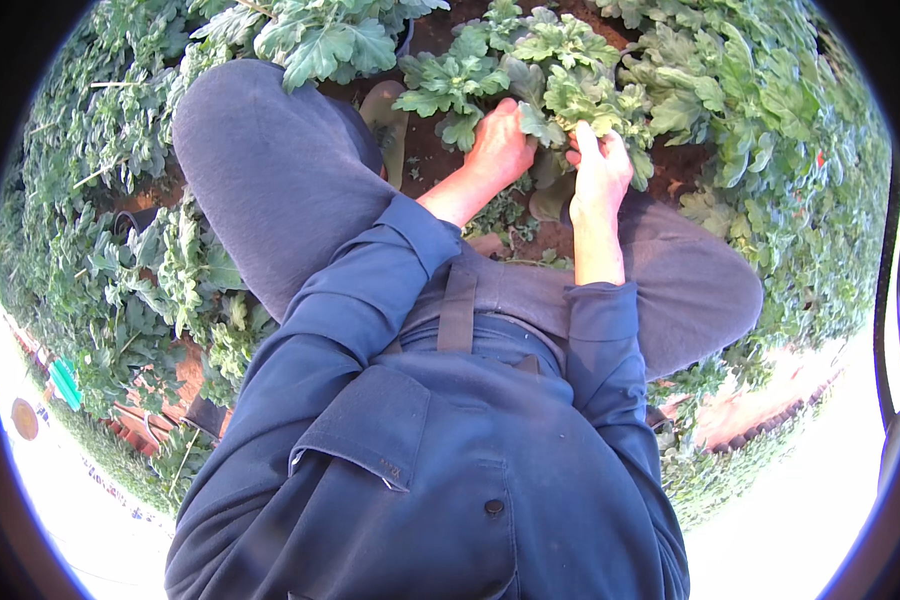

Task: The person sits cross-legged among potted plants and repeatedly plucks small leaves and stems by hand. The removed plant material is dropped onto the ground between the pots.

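Between my bent knees grows a chrysanthemum plant (581, 94) with lobed green leaves, rooted near reddish soil. My left hand (501, 144) reaches in at its lower left side, fingers curled in among the leaves. Foliage and the hand itself hide those fingertips, so what they touch cannot be made out. On the near right side of the same plant, my right hand (602, 171) has thumb and fingers closed together at a pale leafy shoot. A broad grey-green leaf (541, 126) hangs in the gap between both hands.
Dense chrysanthemum foliage crowds in on the left (172, 255) and right (765, 112). Another leafy plant (330, 45) overhangs my left knee (247, 120). A dark pot rim (129, 223) shows among the left leaves. My left shoe (385, 112) rests on the soil.
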Motion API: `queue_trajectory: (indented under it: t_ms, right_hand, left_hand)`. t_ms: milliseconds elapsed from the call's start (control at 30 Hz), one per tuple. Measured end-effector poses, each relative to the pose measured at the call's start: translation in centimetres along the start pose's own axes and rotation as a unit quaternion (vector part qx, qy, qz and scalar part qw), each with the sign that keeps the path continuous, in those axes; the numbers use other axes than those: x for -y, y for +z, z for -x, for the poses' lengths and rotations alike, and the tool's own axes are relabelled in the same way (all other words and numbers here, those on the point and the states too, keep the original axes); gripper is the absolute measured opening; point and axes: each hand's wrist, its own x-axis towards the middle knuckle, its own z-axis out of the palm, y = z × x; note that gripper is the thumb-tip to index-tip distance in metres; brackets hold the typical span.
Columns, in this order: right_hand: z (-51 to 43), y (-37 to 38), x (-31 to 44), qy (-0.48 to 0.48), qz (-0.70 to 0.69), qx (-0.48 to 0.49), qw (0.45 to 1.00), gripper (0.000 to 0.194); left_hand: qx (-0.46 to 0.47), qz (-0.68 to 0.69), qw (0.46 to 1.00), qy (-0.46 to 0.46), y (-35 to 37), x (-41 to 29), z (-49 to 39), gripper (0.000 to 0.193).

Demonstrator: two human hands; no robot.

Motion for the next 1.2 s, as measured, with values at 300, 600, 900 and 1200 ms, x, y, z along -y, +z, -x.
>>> queue_trajectory:
  t_ms: [300,600,900,1200]
  right_hand:
    - [-0.1,0.1,0.0,-0.003,0.002,0.009,1.000,0.021]
    - [-0.1,0.4,0.0,0.003,-0.006,0.025,1.000,0.024]
    - [-1.5,0.6,0.1,0.008,-0.045,0.038,0.998,0.021]
    - [-0.8,0.9,0.4,0.008,-0.058,0.084,0.995,0.024]
  left_hand:
    - [0.010,0.250,0.961,-0.121,0.3,0.9,-1.1,0.010]
    - [0.158,0.279,0.885,-0.339,-1.9,0.8,-2.6,0.022]
    - [0.251,-0.081,0.952,-0.155,-5.9,-3.5,-0.4,0.047]
    - [0.048,0.035,0.996,-0.071,-4.0,-3.2,-0.5,0.033]
